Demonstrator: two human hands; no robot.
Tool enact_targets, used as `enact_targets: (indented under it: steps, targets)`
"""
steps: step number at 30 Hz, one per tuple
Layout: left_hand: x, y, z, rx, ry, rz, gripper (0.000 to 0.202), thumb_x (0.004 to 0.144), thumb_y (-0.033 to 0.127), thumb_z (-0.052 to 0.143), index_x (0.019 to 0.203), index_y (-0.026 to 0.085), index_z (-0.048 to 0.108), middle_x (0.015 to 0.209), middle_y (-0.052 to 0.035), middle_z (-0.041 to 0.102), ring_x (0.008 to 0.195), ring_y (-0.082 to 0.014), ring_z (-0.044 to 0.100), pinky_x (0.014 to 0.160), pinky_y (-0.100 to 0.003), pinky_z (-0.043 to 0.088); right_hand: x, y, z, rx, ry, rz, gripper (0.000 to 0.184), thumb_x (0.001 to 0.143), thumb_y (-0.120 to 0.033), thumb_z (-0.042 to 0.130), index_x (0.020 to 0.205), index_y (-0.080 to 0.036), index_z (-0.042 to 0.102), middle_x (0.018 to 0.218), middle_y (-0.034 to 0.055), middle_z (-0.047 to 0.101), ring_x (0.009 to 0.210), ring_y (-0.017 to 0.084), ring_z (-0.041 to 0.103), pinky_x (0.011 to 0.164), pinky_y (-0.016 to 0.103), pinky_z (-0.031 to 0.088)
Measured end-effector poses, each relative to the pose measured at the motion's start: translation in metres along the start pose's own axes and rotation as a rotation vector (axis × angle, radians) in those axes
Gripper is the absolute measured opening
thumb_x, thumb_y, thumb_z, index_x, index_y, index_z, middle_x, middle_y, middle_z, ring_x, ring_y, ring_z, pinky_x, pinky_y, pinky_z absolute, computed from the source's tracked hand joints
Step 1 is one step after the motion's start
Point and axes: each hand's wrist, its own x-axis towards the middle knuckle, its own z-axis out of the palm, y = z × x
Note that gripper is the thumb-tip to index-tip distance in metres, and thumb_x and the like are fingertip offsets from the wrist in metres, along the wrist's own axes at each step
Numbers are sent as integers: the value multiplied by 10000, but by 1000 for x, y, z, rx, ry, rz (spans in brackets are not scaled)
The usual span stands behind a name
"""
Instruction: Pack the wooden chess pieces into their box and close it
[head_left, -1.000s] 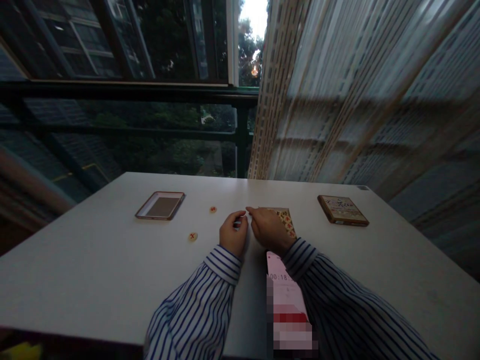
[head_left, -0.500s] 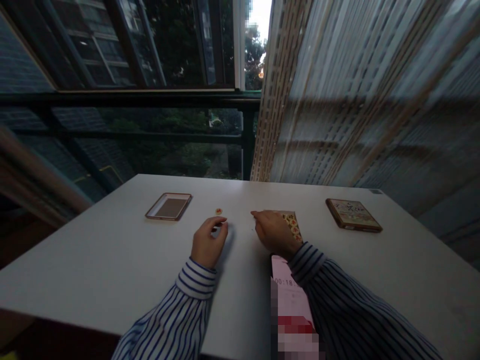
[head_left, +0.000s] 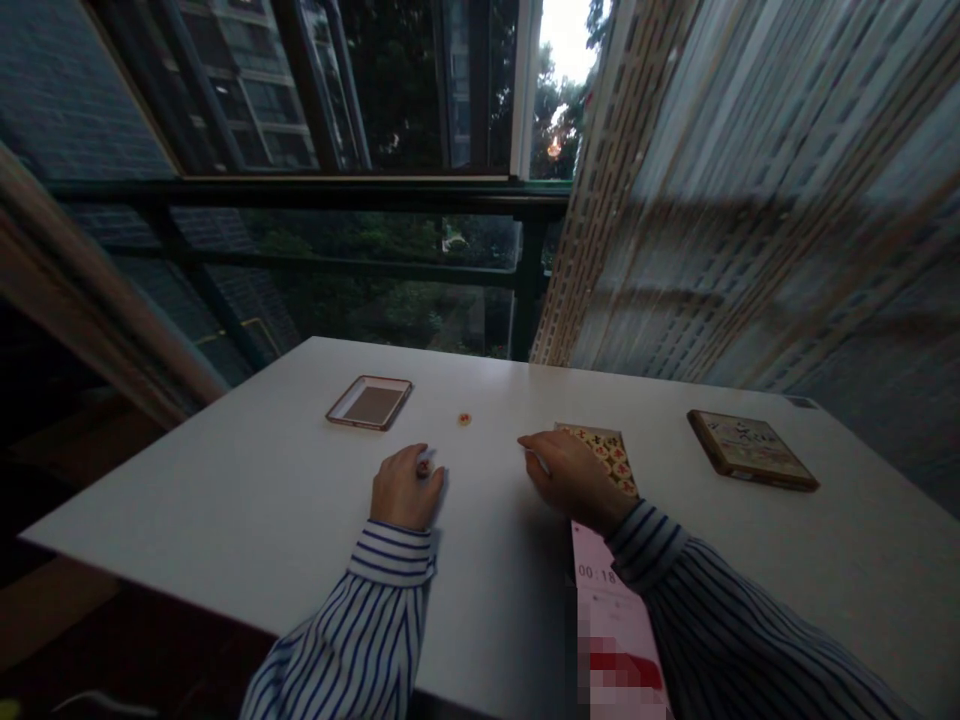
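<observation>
My left hand is curled above the table with a small round Chinese chess piece between thumb and fingers, its red marking partly showing. Another such piece, the round disc with a red mark, lies flat on the table beyond that hand. My right hand hovers palm down, index finger stretched to the left and thumb a little apart below it; I see nothing between them. Behind and partly beneath it is a shallow box filled with rows of Chinese chess pieces, the near left part hidden by the hand.
On the white table, an open shallow lid or tray lies at the back left. A flat patterned box lies at the right. A phone with a pink timer screen sits below my right forearm. Window and curtain stand behind.
The view has turned a little left. My left hand has drawn back towards me from the loose disc, and the piece in it now shows. My right hand stays by the filled box.
</observation>
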Motion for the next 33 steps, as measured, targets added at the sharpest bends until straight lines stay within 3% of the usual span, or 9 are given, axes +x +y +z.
enact_targets:
  steps: [8, 17, 28, 33]
  targets:
    - [-2, 1, -8, 131, -111, -111, 364, 705, 335, 535, 1036, 192, 584, 1007, -115, 650, 947, -287, 571, 778, -382, 425, 12, -25, 2, -34, -131, -111, 284, 845, -186, 408, 1044, -175, 611, 983, 75, 650, 915, 178, 567, 808, 298, 392]
    - [-2, -2, -2, 95, -79, -89, 296, 762, 292, 489, 1026, 193, 578, 917, -73, 674, 874, -247, 593, 772, -349, 430, 10, -23, 12, 58, -120, -106, 272, 838, -177, 421, 1027, -174, 617, 969, 62, 653, 901, 160, 570, 806, 281, 395]
    - [-3, 5, 0, -285, 73, 23, 318, 729, 240, 534, 1043, 183, 542, 990, -74, 646, 896, -190, 607, 832, -332, 461, 6, -20, 12, 102, -83, -98, 264, 840, -184, 425, 1017, -180, 621, 972, 59, 653, 897, 157, 573, 806, 283, 401]
    - [-4, 11, 0, -528, 101, -34, 349, 704, 261, 580, 1034, 151, 545, 948, -81, 638, 836, -166, 619, 799, -316, 495, 6, -20, 10, 120, -70, -90, 263, 830, -171, 430, 1001, -169, 629, 962, 59, 659, 886, 163, 580, 801, 286, 411]
